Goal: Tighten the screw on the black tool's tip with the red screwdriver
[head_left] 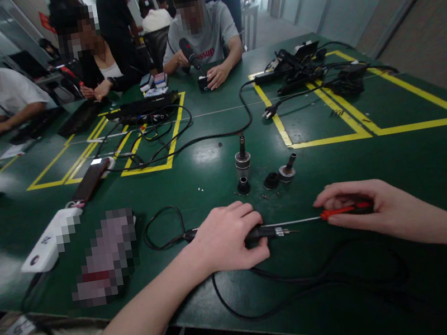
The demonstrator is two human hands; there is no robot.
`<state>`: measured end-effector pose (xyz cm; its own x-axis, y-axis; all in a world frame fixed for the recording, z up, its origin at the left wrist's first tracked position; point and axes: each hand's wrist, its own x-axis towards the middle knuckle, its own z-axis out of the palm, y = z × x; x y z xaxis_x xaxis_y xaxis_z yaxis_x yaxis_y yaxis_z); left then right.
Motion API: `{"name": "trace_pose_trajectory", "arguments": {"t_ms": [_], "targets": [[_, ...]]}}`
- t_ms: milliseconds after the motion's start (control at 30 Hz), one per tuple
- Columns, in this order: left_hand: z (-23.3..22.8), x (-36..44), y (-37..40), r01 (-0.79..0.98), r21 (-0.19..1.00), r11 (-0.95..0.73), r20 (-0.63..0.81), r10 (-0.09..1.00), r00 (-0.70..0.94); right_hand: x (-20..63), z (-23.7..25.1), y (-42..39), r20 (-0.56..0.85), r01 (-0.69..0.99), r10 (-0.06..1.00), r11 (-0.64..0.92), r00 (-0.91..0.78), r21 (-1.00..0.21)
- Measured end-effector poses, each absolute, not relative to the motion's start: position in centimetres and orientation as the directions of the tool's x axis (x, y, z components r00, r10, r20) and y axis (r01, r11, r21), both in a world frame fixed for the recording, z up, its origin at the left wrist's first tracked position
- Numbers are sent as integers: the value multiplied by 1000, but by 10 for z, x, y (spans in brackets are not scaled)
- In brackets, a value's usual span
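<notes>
My left hand is closed round a black cylindrical handle lying low over the table. Out of the handle's right end come a silvery collar and a thin pointed pin; a black cord is at its left end. My right hand grips a screwdriver by its red and black handle. Its long shaft points left, and its tip is hidden at my left hand. Beyond my hands stand a metal nozzle-like part, a second such part, black rings and several tiny screws.
A white power strip and a blurred-out flat object lie to the left. Loops of black cable run near the front edge. Yellow tape outlines and tangled cables are farther back. Across the table a person holds a power driver.
</notes>
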<state>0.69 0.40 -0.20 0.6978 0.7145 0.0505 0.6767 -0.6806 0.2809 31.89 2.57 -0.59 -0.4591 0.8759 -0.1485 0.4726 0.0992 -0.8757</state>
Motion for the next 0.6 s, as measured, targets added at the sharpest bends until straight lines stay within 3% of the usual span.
{"name": "trace_pose_trajectory", "arguments": {"t_ms": [200, 600], "targets": [[-1, 7, 4, 687, 277, -672, 36, 721, 691, 319, -13, 25, -109, 506, 882, 158, -459, -848], [-2, 7, 4, 679, 284, -677, 41, 716, 697, 315, -7, 22, -152, 471, 863, 109, -482, -875]]}}
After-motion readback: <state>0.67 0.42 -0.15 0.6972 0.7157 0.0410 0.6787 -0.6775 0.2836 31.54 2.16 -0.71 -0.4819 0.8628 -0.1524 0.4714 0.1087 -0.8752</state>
